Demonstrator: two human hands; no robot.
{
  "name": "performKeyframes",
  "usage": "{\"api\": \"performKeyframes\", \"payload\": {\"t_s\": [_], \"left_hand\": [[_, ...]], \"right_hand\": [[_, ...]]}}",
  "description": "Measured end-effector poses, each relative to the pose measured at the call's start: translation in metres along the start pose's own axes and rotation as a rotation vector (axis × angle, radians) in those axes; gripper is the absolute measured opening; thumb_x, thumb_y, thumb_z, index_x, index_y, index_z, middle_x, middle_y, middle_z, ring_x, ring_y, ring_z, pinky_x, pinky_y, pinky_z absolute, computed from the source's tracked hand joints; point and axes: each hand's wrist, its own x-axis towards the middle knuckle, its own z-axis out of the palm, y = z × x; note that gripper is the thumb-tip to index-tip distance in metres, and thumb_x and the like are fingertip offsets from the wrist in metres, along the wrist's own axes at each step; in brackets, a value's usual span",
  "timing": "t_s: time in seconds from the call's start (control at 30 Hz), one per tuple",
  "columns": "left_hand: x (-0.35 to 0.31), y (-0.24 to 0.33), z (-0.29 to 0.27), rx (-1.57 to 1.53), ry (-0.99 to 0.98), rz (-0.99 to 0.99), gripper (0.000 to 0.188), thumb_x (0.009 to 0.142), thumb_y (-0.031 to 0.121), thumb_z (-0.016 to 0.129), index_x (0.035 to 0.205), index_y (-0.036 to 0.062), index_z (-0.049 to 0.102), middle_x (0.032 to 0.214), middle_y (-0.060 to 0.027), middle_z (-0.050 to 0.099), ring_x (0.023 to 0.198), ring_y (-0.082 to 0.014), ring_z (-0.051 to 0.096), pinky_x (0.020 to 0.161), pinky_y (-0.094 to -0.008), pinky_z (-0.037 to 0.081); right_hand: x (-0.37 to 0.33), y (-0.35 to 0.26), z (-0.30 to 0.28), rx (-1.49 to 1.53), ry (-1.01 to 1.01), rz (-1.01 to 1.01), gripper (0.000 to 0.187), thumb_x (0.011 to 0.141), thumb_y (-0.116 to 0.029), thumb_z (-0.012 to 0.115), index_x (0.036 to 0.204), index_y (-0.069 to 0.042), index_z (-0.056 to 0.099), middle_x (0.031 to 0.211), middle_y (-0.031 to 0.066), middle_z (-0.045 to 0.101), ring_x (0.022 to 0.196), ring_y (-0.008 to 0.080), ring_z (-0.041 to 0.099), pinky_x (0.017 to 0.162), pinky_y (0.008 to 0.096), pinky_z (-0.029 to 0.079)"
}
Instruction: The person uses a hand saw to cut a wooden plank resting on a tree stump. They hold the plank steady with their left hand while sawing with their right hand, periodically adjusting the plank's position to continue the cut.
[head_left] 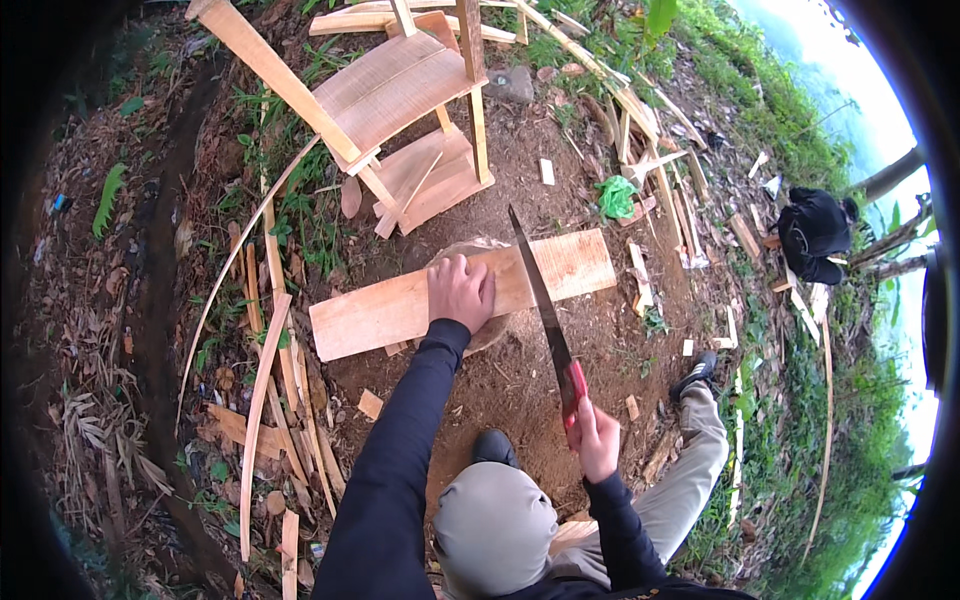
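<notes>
A pale wooden plank lies crosswise over a tree stump, which the plank partly hides. My left hand presses down on the plank near its middle, fingers close together and bent toward the far edge. In my right hand is the red handle of a handsaw. Its long dark blade slants across the plank to the right of my left hand, the tip pointing away from me. Whether the teeth have cut into the wood is too small to tell.
A wooden chair stands beyond the plank, partly cut off. Long wood strips lie on the left, with more strips and offcuts on the right. A green plastic bag rests on the dirt. Further right is a dark backpack-like bundle.
</notes>
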Motion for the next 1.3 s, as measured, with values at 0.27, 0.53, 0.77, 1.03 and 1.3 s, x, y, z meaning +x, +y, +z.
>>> {"api": "performKeyframes", "payload": {"t_s": [0.27, 0.53, 0.77, 1.03, 1.3], "left_hand": [[0.0, -0.002, -0.001, -0.018, 0.013, 0.024, 0.022, 0.092, 0.029, 0.062, 0.079, 0.0109, 0.061, 0.083, -0.0105, 0.051, 0.084, -0.0309, 0.051, 0.075, -0.045, 0.037], [0.001, 0.007, 0.0, -0.012, 0.022, 0.02, 0.021, 0.091, 0.028, 0.063, 0.08, 0.0102, 0.061, 0.083, -0.0111, 0.052, 0.085, -0.0314, 0.052, 0.075, -0.0457, 0.037], [0.0, 0.0, 0.001, -0.039, -0.008, -0.021, 0.023, 0.091, 0.031, 0.061, 0.078, 0.012, 0.06, 0.083, -0.0109, 0.054, 0.085, -0.0316, 0.054, 0.075, -0.0457, 0.039], [0.002, 0.0, 0.0, -0.03, -0.003, -0.009, 0.024, 0.091, 0.029, 0.063, 0.077, 0.0104, 0.061, 0.082, -0.0111, 0.053, 0.084, -0.0318, 0.052, 0.074, -0.0461, 0.038], [0.003, 0.007, -0.001, -0.038, 0.02, 0.009, 0.025, 0.092, 0.029, 0.062, 0.076, 0.0109, 0.058, 0.082, -0.011, 0.05, 0.082, -0.031, 0.051, 0.073, -0.0453, 0.036]], "right_hand": [[0.071, -0.008, 0.035, 0.003, 0.012, -0.108, 0.051, 0.106, -0.04, 0.052, 0.069, -0.006, 0.057, 0.054, -0.0034, 0.047, 0.043, 0.0047, 0.041, 0.041, 0.0241, 0.03], [0.069, -0.02, 0.031, -0.075, 0.016, -0.071, 0.05, 0.106, -0.038, 0.051, 0.072, -0.002, 0.058, 0.056, -0.0019, 0.049, 0.049, 0.0063, 0.045, 0.047, 0.028, 0.035], [-0.015, -0.005, -0.002, 0.026, -0.009, 0.07, 0.049, 0.108, -0.039, 0.048, 0.073, -0.006, 0.057, 0.053, -0.0047, 0.046, 0.045, 0.0035, 0.041, 0.042, 0.0222, 0.029], [0.067, -0.005, 0.029, -0.01, -0.02, -0.058, 0.05, 0.107, -0.039, 0.05, 0.073, -0.003, 0.057, 0.058, -0.0022, 0.047, 0.051, 0.0072, 0.044, 0.047, 0.0281, 0.033], [0.038, 0.003, 0.018, -0.043, 0.037, -0.064, 0.05, 0.108, -0.039, 0.048, 0.072, -0.005, 0.057, 0.054, -0.0037, 0.047, 0.045, 0.0046, 0.042, 0.042, 0.0239, 0.029]]}}
